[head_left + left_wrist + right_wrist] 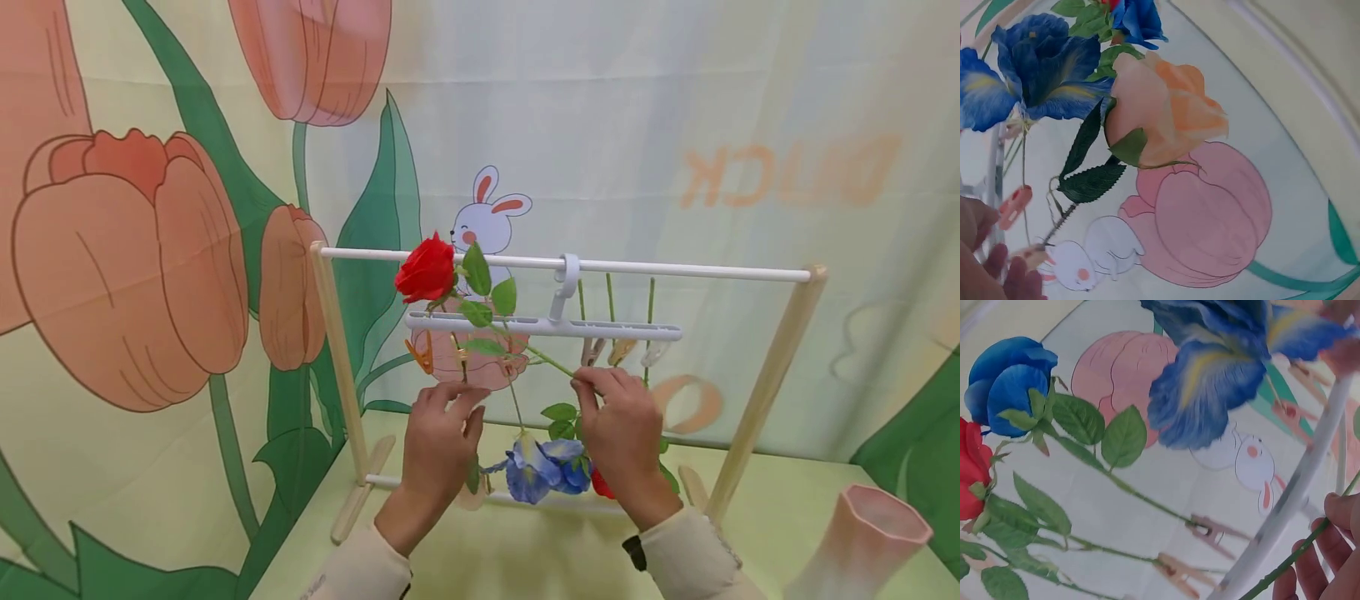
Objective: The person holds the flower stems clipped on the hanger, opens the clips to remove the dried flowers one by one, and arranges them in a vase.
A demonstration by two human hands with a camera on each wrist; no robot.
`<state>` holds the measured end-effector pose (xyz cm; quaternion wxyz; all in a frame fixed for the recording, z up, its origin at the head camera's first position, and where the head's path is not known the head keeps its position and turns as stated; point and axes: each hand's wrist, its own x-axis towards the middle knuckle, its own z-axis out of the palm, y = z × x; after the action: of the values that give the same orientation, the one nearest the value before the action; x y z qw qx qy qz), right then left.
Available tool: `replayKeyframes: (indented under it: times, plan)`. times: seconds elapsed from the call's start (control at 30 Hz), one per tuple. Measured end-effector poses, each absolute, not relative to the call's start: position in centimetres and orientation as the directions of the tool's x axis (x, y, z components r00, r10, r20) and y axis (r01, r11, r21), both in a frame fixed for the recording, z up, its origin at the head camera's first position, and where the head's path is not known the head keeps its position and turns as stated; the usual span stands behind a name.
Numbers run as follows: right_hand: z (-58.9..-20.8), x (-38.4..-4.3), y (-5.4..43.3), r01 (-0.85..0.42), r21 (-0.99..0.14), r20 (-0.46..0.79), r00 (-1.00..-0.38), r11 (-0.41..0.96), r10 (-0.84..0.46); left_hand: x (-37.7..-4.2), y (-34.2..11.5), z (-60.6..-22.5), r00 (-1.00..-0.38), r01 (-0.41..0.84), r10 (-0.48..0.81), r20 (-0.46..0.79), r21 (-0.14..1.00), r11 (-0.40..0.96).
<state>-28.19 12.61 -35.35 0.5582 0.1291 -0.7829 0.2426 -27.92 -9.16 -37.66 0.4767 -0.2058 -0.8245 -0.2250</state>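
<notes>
My right hand pinches the green stem of a red rose, whose bloom points up and left in front of a hanger. In the right wrist view that stem crosses the fingers. My left hand is raised below the hanger's left part, fingers loosely bent and thumb apart, beside a wooden clip and the dark stem of a peach rose. A blue iris hangs head down between the hands. An orange clip hangs at the hanger's left end.
The hanger hooks over a white rail on wooden legs. Several clips on its right side hold stems, including a blue rose and another red rose. A pink vase stands at the front right of the table.
</notes>
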Motion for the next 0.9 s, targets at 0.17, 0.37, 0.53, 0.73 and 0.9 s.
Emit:
replayKeyframes:
  times: [0.17, 0.37, 0.53, 0.73, 0.9]
  plan:
    - [-35.1, -27.6, 14.6, -0.449, -0.339, 0.912, -0.372, 0.827, 0.172, -29.0, -9.4, -37.7, -0.783, 0.4, -0.114, 0.612, 0.634, 0.661]
    - [-35.4, -27.2, 16.9, -0.423, -0.428, 0.883, -0.386, 0.798, 0.269, -30.5, -9.4, -37.7, -0.884, 0.297, -0.169, 0.436, 0.803, 0.517]
    - [-35.8, -27.1, 18.8, -0.397, -0.462, 0.872, -0.367, 0.793, 0.324, -31.1, -9.3, -37.7, -0.89, 0.281, -0.185, 0.416, 0.821, 0.498]
    - [-36.2, -26.5, 21.3, -0.325, -0.533, 0.832, -0.367, 0.781, 0.415, -31.7, -9.6, -37.6, -0.904, 0.237, -0.222, 0.365, 0.861, 0.45]
    - [-36.5, -25.8, 23.6, -0.274, -0.586, 0.8, -0.347, 0.763, 0.49, -31.9, -10.0, -37.7, -0.909, 0.209, -0.239, 0.342, 0.869, 0.449]
